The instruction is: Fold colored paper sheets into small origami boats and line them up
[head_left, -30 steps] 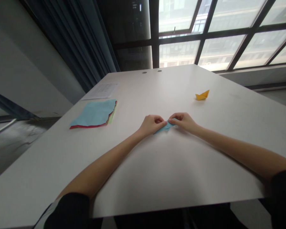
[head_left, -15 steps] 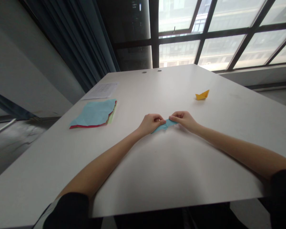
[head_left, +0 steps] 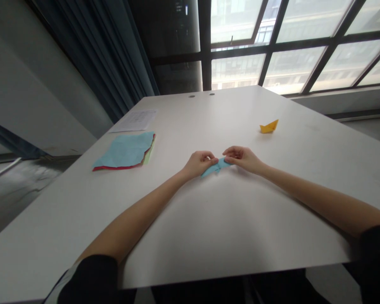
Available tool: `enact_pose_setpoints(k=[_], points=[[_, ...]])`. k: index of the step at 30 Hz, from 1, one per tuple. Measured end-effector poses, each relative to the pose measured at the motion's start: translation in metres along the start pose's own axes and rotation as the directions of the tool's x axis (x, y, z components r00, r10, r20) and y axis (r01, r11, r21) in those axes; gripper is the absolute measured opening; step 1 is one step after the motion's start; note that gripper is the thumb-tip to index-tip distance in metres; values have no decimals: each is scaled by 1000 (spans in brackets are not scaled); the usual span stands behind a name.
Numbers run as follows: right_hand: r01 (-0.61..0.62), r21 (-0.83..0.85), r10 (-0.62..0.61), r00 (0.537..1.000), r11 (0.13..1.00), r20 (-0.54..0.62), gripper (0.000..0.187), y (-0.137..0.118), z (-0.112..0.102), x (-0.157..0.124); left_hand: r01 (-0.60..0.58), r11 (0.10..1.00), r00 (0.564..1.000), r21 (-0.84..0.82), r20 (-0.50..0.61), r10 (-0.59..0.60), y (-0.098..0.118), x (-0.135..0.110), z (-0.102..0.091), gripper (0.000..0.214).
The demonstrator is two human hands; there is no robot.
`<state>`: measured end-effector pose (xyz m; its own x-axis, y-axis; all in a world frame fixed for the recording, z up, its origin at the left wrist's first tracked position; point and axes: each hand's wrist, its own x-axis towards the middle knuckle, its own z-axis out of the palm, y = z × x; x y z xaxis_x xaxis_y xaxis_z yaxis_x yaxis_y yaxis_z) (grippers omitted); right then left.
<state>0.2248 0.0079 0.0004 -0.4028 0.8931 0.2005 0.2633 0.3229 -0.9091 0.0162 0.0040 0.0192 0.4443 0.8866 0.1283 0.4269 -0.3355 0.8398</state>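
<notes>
A small folded piece of light blue paper (head_left: 215, 166) lies on the white table (head_left: 228, 219) near its middle. My left hand (head_left: 199, 163) pinches the paper's left part with curled fingers. My right hand (head_left: 243, 158) pinches its right end, fingers bent together. Both forearms rest low over the table. Most of the paper is hidden under the fingers.
A stack of coloured sheets (head_left: 126, 150), light blue on top, lies at the left. A white printed sheet (head_left: 135, 120) lies behind it. A folded orange paper boat (head_left: 269, 126) stands at the back right. Dark curtains and large windows lie beyond the table.
Both hands have shifted slightly away from me with the blue paper. The fingers of my right hand have moved a little on its right end.
</notes>
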Motion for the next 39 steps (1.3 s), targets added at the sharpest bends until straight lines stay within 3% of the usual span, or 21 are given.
enact_pose_setpoints(k=[3, 7, 14, 19, 23, 27, 32, 39], points=[[128, -107, -126, 992, 986, 25, 53, -2, 0, -3, 53, 988, 999, -143, 12, -51, -6, 1, -1, 39], [209, -186, -206, 978, 960, 37, 35, -5, 1, -5, 110, 966, 994, -235, 33, -105, -9, 2, 0, 40], [30, -244, -49, 996, 969, -73, 32, -4, -5, 2, 103, 971, 993, -217, -42, -114, -6, 3, 0, 42], [-92, -371, 33, 986, 924, -161, 33, -1, -6, 2, 85, 982, 995, -170, -31, -91, -9, 3, -2, 39], [-128, -420, 75, 987, 898, -142, 33, -4, -6, 1, 41, 995, 999, -94, -19, -43, -9, 2, -1, 27], [19, -479, -50, 997, 878, -53, 33, -15, -8, 0, 11, 999, 998, 34, -57, -9, -6, -2, 2, 16], [267, -543, -255, 962, 796, 100, 32, -31, -10, -4, -21, 981, 995, 191, -89, 38, -1, -6, 6, 17], [346, -574, -238, 936, 742, 258, 33, -41, -5, -8, -11, 949, 991, 316, -127, 54, 3, -8, 11, 15]])
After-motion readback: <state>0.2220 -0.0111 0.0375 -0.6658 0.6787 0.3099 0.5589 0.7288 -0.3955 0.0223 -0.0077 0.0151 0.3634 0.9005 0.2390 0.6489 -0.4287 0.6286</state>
